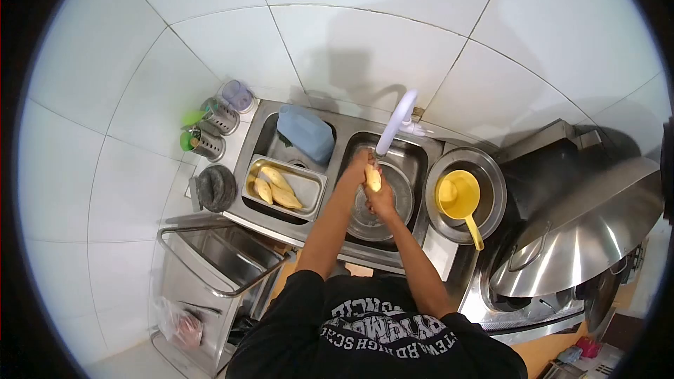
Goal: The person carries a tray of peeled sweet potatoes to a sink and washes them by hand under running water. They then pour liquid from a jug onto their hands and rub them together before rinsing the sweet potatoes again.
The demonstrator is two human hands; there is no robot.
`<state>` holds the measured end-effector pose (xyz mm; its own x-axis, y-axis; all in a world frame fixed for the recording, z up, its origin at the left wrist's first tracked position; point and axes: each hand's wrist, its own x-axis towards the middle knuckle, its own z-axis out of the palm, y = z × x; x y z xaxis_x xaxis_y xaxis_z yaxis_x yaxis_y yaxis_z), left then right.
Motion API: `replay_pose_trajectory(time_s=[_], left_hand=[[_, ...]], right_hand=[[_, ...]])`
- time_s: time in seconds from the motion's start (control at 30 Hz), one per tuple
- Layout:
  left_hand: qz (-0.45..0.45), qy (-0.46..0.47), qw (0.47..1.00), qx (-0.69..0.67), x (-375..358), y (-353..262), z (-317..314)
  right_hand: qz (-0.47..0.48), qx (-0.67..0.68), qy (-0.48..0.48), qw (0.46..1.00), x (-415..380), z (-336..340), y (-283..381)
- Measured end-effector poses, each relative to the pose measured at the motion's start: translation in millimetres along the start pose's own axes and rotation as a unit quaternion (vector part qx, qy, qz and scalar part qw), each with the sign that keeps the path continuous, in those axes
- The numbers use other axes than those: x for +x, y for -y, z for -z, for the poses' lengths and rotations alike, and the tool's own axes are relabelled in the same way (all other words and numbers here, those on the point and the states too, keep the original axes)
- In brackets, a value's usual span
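Note:
My right hand [382, 200] is closed around a peeled yellow tuber [373, 177], which tilts over the right sink basin [422, 168]. At the tuber's upper end, just below the white faucet [399, 121], my left hand [361, 163] is closed, its fingertips partly hidden. Beneath both hands a round metal bowl [397, 219] sits in that basin. More peeled yellow tubers [279, 181] lie in a rectangular steel tray [314, 184] over the left basin.
A blue jug [306, 133] lies behind the tray. Right of the sink, a yellow dipper [458, 195] rests in a steel bowl [498, 200]. Beyond it stands a large metal lid [562, 245]. Utensil holders [208, 145] and a stone mortar [215, 188] stand left; a steel cart [189, 267] is below.

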<state>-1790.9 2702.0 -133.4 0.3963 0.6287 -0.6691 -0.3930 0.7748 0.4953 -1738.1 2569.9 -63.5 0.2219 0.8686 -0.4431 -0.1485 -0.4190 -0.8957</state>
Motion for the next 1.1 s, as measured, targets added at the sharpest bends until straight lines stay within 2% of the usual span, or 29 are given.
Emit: replay_pose_trajectory(time_s=[0.13,0.17,0.2,0.23,0.27,0.3,0.33,0.37,0.43,0.47,0.5,0.53,0.57,0.6,0.63,0.67,0.7,0.73,0.77,0.8,0.83,0.87,0.9,0.93,0.97,1.0,1.03,1.07,1.1], left_hand=[[0.073,0.043,0.996,-0.007,-17,-20,-15],[-0.017,-0.007,1.000,0.000,-20,-16,-18],[-0.107,-0.057,0.993,0.007,-21,-11,-21],[-0.107,-0.059,0.992,0.010,-13,-2,-18],[-0.217,-0.079,0.965,0.122,-4,8,-14],[-0.321,-0.095,0.914,0.231,17,24,-6],[-0.490,-0.194,0.783,0.329,60,63,16],[-0.490,-0.196,0.783,0.329,53,65,17],[-0.452,-0.208,0.778,0.383,16,52,3],[-0.318,-0.134,0.908,0.239,-30,27,-22],[-0.317,-0.133,0.909,0.237,-36,21,-20],[-0.260,-0.106,0.937,0.208,-39,16,-18],[-0.202,-0.078,0.960,0.178,-41,12,-19],[-0.189,-0.019,0.971,0.148,-50,6,-27],[-0.187,-0.017,0.971,0.148,-54,-1,-28],[-0.068,0.144,0.984,0.075,-58,-12,-26],[0.057,0.296,0.954,-0.003,-59,-19,-20],[0.113,0.469,0.869,-0.108,-52,-22,-14],[0.114,0.469,0.869,-0.109,-44,-19,-14],[0.030,0.344,0.937,-0.056,-52,-23,-25],[-0.054,0.207,0.977,0.001,-54,-20,-30],[-0.109,0.164,0.980,0.013,-41,-8,-25],[-0.111,0.165,0.980,0.014,-35,0,-28],[-0.172,0.026,0.981,0.087,-31,7,-33],[-0.230,-0.113,0.954,0.155,-27,11,-37],[-0.255,-0.126,0.944,0.170,-23,16,-38],[-0.257,-0.126,0.943,0.170,-19,20,-38],[-0.283,-0.120,0.938,0.160,-17,26,-37],[-0.309,-0.113,0.932,0.151,-13,30,-34]], right_hand=[[0.005,-0.025,-0.019,1.000,10,-3,-5],[0.153,-0.106,-0.083,0.979,28,-4,-18],[0.297,-0.184,-0.146,0.926,42,-3,-30],[0.296,-0.181,-0.146,0.927,47,-3,-29],[0.228,-0.165,-0.153,0.947,52,-1,-28],[0.160,-0.150,-0.158,0.963,54,1,-28],[0.176,-0.095,-0.153,0.968,64,2,-41],[0.176,-0.095,-0.150,0.968,65,2,-44],[0.085,-0.063,-0.141,0.984,66,0,-49],[0.084,-0.065,-0.142,0.984,58,-1,-48],[0.022,-0.074,-0.125,0.989,43,-5,-41],[-0.037,-0.082,-0.109,0.990,35,-6,-38],[-0.037,-0.083,-0.110,0.990,25,-1,-34],[-0.114,0.114,0.029,0.986,17,8,-36],[-0.185,0.303,0.165,0.920,12,14,-34],[-0.185,0.303,0.163,0.920,8,18,-32],[-0.203,0.332,0.222,0.894,1,22,-27],[-0.218,0.359,0.279,0.863,-3,24,-26],[-0.219,0.359,0.278,0.864,-1,23,-21],[-0.209,0.332,0.231,0.890,4,20,-17],[-0.198,0.306,0.182,0.913,8,19,-17],[-0.185,0.267,0.162,0.932,20,20,-27],[-0.183,0.267,0.163,0.932,25,15,-27],[-0.137,0.135,0.034,0.981,30,6,-26],[-0.083,-0.001,-0.097,0.992,36,-1,-22],[-0.081,0.000,-0.095,0.992,42,-3,-24],[0.114,-0.075,-0.159,0.978,49,-4,-27],[0.301,-0.147,-0.215,0.917,52,-5,-32],[0.300,-0.145,-0.216,0.918,54,-11,-39]])
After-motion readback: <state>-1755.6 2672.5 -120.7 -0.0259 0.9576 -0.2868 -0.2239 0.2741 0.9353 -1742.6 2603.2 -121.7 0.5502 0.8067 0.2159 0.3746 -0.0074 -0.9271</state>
